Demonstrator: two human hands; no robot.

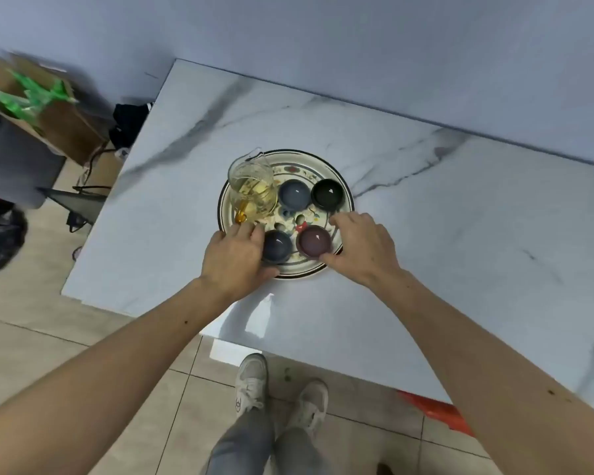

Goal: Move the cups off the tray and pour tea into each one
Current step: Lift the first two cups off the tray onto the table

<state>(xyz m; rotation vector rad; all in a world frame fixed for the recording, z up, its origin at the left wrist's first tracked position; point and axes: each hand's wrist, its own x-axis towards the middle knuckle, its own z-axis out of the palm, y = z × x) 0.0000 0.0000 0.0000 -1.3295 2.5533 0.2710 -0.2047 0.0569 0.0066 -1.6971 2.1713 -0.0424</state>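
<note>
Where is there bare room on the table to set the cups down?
Bare table lies right of the tray, behind it toward the wall, and left of it. The tray itself is crowded: pitcher and four cups.

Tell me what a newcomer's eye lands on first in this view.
First, the round patterned tray in the middle of the marble table, carrying four small cups and a glass pitcher of yellow tea at its left. Next, the two hands at the tray's near edge: the left hand closing around the dark blue cup, the right hand around the purple cup.
</note>
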